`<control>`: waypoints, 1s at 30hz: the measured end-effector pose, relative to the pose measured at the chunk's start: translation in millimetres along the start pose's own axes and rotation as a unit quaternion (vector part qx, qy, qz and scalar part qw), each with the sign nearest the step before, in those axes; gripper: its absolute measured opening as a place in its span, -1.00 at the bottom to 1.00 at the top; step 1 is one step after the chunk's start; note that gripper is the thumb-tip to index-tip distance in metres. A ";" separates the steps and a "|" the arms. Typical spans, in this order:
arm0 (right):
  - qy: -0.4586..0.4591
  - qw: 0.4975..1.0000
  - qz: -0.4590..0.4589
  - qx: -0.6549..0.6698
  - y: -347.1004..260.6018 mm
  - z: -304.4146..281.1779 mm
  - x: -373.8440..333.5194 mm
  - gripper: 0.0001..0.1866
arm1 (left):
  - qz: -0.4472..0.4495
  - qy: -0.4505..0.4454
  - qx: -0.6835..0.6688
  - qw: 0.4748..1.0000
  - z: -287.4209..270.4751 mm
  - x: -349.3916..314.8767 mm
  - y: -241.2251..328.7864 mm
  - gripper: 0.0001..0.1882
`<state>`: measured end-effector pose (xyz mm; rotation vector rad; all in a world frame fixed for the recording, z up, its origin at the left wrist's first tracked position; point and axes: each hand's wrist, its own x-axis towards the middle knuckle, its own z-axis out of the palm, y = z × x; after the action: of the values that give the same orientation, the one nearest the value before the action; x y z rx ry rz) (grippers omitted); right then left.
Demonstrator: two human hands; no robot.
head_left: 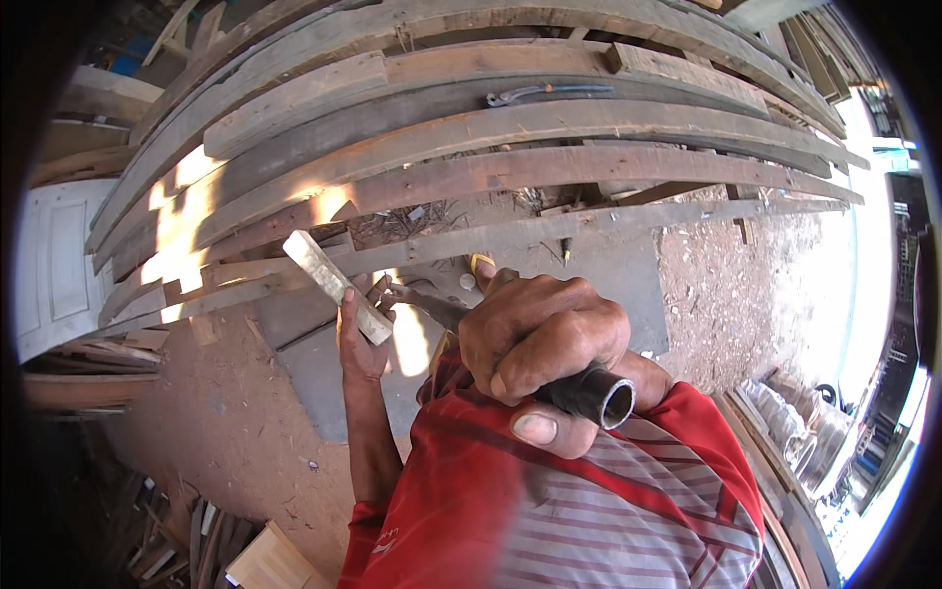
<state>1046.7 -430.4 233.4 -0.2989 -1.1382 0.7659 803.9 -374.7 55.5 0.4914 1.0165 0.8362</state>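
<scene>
My left hand (363, 329) is closed round a short, pale wooden block (322, 268), which slants up to the left. My right hand (545, 334), nearer to me, is wrapped round a metal tool with a black tubular handle (613, 401). The hollow end of that handle points toward me. Its dark far part (437, 306) reaches toward my left hand, beside the block; the shape of its tip is hard to make out. I cannot tell whether the tool touches the block.
Long wooden beams (510, 172) lie across in front of me. Blue-handled pincers (564, 89) rest among them. Below is a grey board (314, 393) on dirt ground. Wood scraps (177, 535) lie at the lower left, a white panelled door (61, 260) at the left, wrapped bundles (795, 422) at the right.
</scene>
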 end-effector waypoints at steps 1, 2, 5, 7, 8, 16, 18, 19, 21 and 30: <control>0.017 1.000 -0.004 -0.011 -5.1 5.5 -6.9 -0.84 | -0.022 -0.029 -0.009 0.999 -2.7 3.2 1.8 -0.42; 0.034 0.999 -0.007 -0.021 -9.9 11.4 -13.6 -0.85 | -0.018 -0.047 -0.018 0.999 -2.3 3.9 -0.4 -0.44; 0.038 0.997 -0.023 -0.064 -24.5 23.8 -31.7 -0.85 | 0.004 -0.071 -0.057 0.996 -1.7 -1.0 -10.7 -0.49; 0.032 0.996 -0.024 -0.084 -34.3 26.5 -42.3 -0.85 | -0.014 -0.089 -0.101 0.991 0.4 -1.9 -17.2 -0.49; 0.040 0.995 -0.021 -0.091 -39.5 28.2 -48.8 -0.85 | -0.021 -0.098 -0.122 0.988 2.5 -1.2 -19.4 -0.49; 0.032 0.991 -0.004 -0.128 -75.0 16.3 -82.5 -0.87 | -0.097 -0.188 -0.157 0.965 28.6 -5.5 -49.6 -0.51; 0.029 0.986 -0.004 -0.166 -77.5 1.0 -91.8 -0.86 | -0.074 -0.192 -0.130 0.970 48.7 -6.7 -56.6 -0.52; 0.027 0.983 -0.004 -0.181 -79.8 -6.0 -95.5 -0.85 | -0.046 -0.193 -0.103 0.975 58.7 -5.9 -59.2 -0.53; 0.024 0.977 0.000 -0.210 -93.9 -21.7 -103.6 -0.84 | 0.007 -0.191 -0.022 0.981 63.6 -9.3 -68.2 -0.57; 0.133 0.985 -0.033 -0.103 -188.5 -89.6 -114.2 -0.80 | -0.046 -0.171 0.052 0.983 141.6 -41.8 -148.2 -0.60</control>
<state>1178.0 -628.6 225.2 -0.5186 -0.9693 0.5332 974.1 -495.3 38.9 0.6472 0.7599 0.5929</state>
